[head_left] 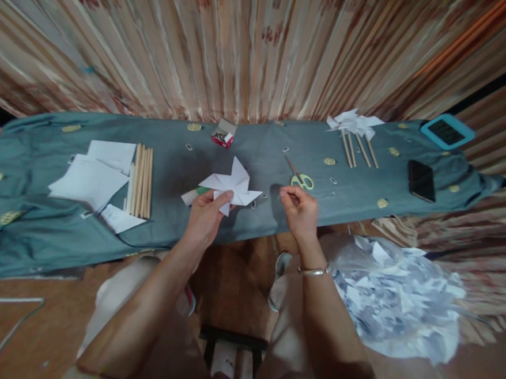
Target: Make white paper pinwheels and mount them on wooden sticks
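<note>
My left hand pinches a white paper pinwheel with the thumb on its front, above the table's near edge. The pinwheel has several pointed blades folded to the middle. A white tube with a green band lies behind my left hand, partly hidden. To the right, my right hand has thumb and fingertips pressed together; whatever they may hold is too small to make out. Scissors with light green handles lie just beyond it. Near the back edge stands a small open red box of tiny metal pieces.
White paper sheets and a row of wooden sticks lie left on the cloth-covered table. Finished pinwheels on sticks, a black phone and a blue-framed device are right. A bag of paper scraps stands below.
</note>
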The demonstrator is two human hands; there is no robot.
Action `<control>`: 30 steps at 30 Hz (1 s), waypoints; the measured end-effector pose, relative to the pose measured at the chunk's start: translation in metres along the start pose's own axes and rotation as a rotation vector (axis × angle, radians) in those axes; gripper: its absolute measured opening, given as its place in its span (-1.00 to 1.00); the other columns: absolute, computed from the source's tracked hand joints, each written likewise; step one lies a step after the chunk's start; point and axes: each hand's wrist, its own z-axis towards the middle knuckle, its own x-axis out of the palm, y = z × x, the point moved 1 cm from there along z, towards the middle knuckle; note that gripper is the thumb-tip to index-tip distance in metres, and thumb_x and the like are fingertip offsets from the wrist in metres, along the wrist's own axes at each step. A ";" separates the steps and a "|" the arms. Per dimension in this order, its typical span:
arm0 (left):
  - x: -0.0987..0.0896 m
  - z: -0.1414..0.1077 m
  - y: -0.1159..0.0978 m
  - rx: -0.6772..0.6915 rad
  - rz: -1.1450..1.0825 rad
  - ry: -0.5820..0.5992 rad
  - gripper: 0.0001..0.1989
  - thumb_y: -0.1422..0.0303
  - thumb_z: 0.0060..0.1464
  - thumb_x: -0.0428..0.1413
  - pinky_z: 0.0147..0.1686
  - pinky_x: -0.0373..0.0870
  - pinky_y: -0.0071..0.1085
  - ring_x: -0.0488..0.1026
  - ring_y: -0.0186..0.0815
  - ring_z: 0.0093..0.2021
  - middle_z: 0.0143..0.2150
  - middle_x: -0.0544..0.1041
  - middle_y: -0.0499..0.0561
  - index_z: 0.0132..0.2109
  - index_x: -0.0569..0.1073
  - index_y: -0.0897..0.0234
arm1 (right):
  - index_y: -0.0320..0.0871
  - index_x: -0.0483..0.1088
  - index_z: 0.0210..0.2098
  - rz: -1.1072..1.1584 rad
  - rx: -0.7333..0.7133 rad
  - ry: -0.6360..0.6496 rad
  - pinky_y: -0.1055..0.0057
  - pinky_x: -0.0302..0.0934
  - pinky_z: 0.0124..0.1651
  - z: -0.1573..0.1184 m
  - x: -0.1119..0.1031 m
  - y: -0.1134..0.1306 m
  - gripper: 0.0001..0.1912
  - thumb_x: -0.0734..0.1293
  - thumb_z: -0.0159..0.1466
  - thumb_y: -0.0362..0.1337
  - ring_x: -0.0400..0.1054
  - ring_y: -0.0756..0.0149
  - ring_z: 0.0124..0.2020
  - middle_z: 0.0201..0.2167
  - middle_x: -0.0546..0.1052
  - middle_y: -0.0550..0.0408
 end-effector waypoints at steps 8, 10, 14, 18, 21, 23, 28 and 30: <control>-0.016 -0.025 -0.007 0.028 0.058 -0.094 -0.65 0.27 -0.46 0.45 -0.37 0.37 -0.44 0.47 -0.38 -0.47 -0.50 0.56 -0.06 -0.51 0.51 0.33 | -0.12 0.53 -0.25 -0.309 -0.160 0.187 0.22 0.29 -0.02 0.005 0.021 0.002 -0.80 0.26 0.22 -0.34 0.44 0.15 -0.19 -0.24 0.59 -0.05; -0.019 -0.030 -0.005 0.011 0.051 -0.109 -0.64 0.26 -0.48 0.46 -0.38 0.37 -0.44 0.46 -0.39 -0.48 -0.51 0.56 -0.05 -0.52 0.51 0.33 | -0.13 0.53 -0.31 -0.370 -0.208 0.197 0.19 0.25 0.04 0.006 0.024 0.004 -0.79 0.24 0.22 -0.39 0.42 0.12 -0.14 -0.22 0.58 -0.08; -0.020 -0.033 0.002 0.013 0.007 -0.127 -0.64 0.26 -0.47 0.46 -0.36 0.37 -0.45 0.47 -0.39 -0.46 -0.47 0.58 -0.04 -0.48 0.53 0.32 | -0.14 0.52 -0.38 -0.383 -0.242 0.206 0.14 0.22 0.09 0.008 0.030 0.006 -0.74 0.20 0.24 -0.43 0.40 0.09 -0.09 -0.20 0.56 -0.12; -0.016 -0.026 0.003 0.012 -0.021 -0.103 -0.64 0.28 -0.45 0.45 -0.32 0.37 -0.43 0.50 -0.35 -0.41 -0.44 0.59 -0.03 -0.45 0.53 0.33 | -0.10 0.54 -0.40 -0.209 -0.161 0.261 0.12 0.20 0.16 0.009 0.039 0.003 -0.84 0.30 0.19 -0.38 0.37 0.11 0.06 0.00 0.51 -0.07; -0.014 -0.017 0.001 0.053 -0.036 -0.087 -0.65 0.29 -0.43 0.44 -0.29 0.39 -0.41 0.52 -0.34 -0.38 -0.43 0.60 -0.03 -0.44 0.54 0.33 | -0.09 0.55 -0.42 -0.182 -0.117 0.292 0.03 0.16 0.19 0.009 0.041 -0.002 -0.89 0.36 0.12 -0.36 0.30 0.05 0.15 0.13 0.43 -0.02; -0.016 -0.011 0.000 0.066 -0.040 -0.103 -0.66 0.30 -0.44 0.44 -0.30 0.38 -0.42 0.51 -0.36 -0.41 -0.44 0.59 -0.04 -0.45 0.54 0.33 | -0.08 0.55 -0.44 -0.190 -0.123 0.282 -0.01 0.13 0.20 0.009 0.038 -0.007 -0.90 0.37 0.11 -0.36 0.28 0.03 0.16 0.15 0.42 -0.01; -0.019 -0.002 0.003 0.069 -0.008 -0.107 -0.67 0.28 -0.46 0.44 -0.36 0.36 -0.45 0.46 -0.38 -0.46 -0.51 0.55 -0.07 -0.50 0.53 0.32 | -0.10 0.56 -0.40 -0.203 -0.160 0.264 0.07 0.15 0.21 0.014 0.022 -0.015 -0.88 0.37 0.09 -0.38 0.33 0.07 0.14 0.11 0.46 -0.05; -0.019 0.001 0.005 0.080 0.010 -0.085 -0.70 0.28 -0.43 0.44 -0.37 0.35 -0.46 0.44 -0.39 -0.47 -0.53 0.54 -0.08 -0.51 0.53 0.30 | -0.10 0.56 -0.36 -0.203 -0.183 0.264 0.12 0.19 0.18 0.015 0.018 -0.012 -0.87 0.35 0.13 -0.37 0.38 0.11 0.07 0.00 0.53 -0.04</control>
